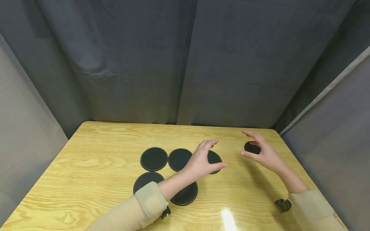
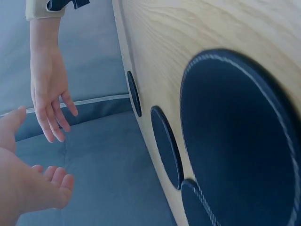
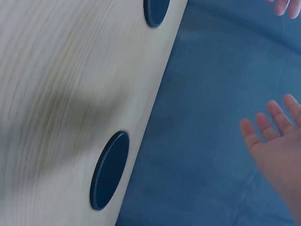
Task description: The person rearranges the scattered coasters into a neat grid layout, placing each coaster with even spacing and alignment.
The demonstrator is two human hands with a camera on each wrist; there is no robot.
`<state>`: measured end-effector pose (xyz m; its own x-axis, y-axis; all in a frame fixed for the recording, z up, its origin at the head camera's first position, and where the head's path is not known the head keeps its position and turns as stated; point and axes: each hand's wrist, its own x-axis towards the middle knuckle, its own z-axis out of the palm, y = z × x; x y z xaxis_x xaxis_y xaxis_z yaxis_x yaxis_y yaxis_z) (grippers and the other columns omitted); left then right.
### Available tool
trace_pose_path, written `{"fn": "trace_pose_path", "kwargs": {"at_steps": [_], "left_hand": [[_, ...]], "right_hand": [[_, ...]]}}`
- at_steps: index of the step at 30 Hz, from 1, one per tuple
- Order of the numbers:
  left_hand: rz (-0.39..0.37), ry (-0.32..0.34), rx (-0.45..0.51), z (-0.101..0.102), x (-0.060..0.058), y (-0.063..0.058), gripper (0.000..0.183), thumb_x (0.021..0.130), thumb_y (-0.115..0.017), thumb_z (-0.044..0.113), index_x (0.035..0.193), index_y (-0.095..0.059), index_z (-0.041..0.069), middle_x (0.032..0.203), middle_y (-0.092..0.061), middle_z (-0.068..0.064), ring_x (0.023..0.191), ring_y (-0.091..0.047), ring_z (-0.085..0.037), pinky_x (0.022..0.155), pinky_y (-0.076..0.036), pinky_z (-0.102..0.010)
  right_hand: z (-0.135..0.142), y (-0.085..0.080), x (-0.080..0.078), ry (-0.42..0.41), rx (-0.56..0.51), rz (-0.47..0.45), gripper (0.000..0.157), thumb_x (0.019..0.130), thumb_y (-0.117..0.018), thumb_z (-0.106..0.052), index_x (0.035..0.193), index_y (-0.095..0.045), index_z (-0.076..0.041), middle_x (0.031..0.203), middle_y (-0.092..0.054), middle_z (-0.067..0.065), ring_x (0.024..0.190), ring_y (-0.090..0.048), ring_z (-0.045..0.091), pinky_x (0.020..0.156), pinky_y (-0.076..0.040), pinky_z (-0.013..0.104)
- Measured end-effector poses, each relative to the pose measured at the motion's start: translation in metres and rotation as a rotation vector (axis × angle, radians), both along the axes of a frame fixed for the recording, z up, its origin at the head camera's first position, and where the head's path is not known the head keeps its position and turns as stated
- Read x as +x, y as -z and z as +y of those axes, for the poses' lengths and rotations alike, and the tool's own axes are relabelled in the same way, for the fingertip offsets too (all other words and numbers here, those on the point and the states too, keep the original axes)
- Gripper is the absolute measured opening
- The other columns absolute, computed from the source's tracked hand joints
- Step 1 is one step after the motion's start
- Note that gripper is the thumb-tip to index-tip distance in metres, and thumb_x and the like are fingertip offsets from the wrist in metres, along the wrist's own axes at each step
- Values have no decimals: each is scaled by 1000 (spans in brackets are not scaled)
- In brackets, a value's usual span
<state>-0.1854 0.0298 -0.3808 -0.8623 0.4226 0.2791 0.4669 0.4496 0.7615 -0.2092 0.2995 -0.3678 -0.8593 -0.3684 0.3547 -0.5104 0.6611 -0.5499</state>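
Several round black coasters with pale stitched rims lie flat on the wooden table. My left hand (image 1: 199, 162) is held in the air over them, thumb and fingers spread apart and holding nothing. Behind it, partly covered in the head view, are a middle coaster (image 1: 177, 157), a right-hand coaster (image 1: 214, 160) and a front coaster (image 1: 185, 195). Over at the right, my right hand (image 1: 267, 155) hovers with its fingers apart, also holding nothing. A lone coaster (image 1: 252, 147) shows between its thumb and fingers; the right wrist view shows this coaster (image 3: 110, 172) on the table, apart from the hand.
Two more coasters, one at the back left (image 1: 154, 158) and one at the front left (image 1: 147, 182), lie near the left forearm. Grey curtains (image 1: 138, 64) stand behind the table (image 1: 86, 150) and along both sides. Light glares off the tabletop near the front.
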Motion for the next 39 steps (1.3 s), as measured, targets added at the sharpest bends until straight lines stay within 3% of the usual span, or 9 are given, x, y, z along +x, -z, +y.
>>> {"fn": "trace_pose_path", "kwargs": {"at_steps": [4, 9, 12, 24, 34, 39], "left_hand": [[-16, -14, 29, 14, -5, 4, 78, 79, -74, 43, 144, -37, 23, 143, -40, 6, 131, -39, -15, 102, -41, -39], [-23, -40, 45, 30, -13, 6, 78, 79, -75, 42, 144, -37, 22, 145, -38, 4, 134, -37, -17, 103, -40, -41], [-26, -57, 47, 38, -19, 8, 77, 79, -75, 41, 143, -38, 20, 145, -39, 3, 134, -36, -17, 104, -39, -40], [-94, -76, 66, 67, -42, 17, 80, 79, -75, 41, 145, -35, 19, 148, -37, 0, 135, -37, -21, 106, -37, -37], [-219, -69, 113, 90, -53, 35, 83, 78, -75, 42, 146, -32, 19, 150, -33, 2, 136, -34, -23, 106, -37, -39], [-219, -67, 76, 101, -53, 45, 86, 77, -76, 43, 147, -32, 20, 150, -34, 2, 135, -36, -22, 106, -37, -37]], "right_hand": [[13, 5, -7, 44, -8, -27, 77, 81, -75, -17, 146, -34, -13, 146, -36, 11, 129, -35, 34, 96, -36, 13], [32, 12, -15, 110, -13, -63, 78, 84, -73, -20, 148, -29, -15, 150, -31, 12, 132, -31, 37, 101, -36, 47], [41, 16, -22, 123, -35, -76, 79, 85, -71, -20, 149, -27, -14, 151, -29, 15, 133, -28, 41, 99, -33, 58], [86, 34, -40, 278, -41, -151, 80, 89, -66, -34, 151, -20, -12, 151, -25, 21, 133, -25, 45, 98, -31, 61], [115, 60, -56, 267, -66, -238, 85, 91, -64, -31, 151, -12, -3, 151, -16, 29, 134, -18, 51, 98, -25, 67], [124, 67, -61, 277, -26, -338, 91, 90, -62, -39, 152, -5, -4, 153, -8, 30, 135, -14, 53, 101, -22, 68]]}}
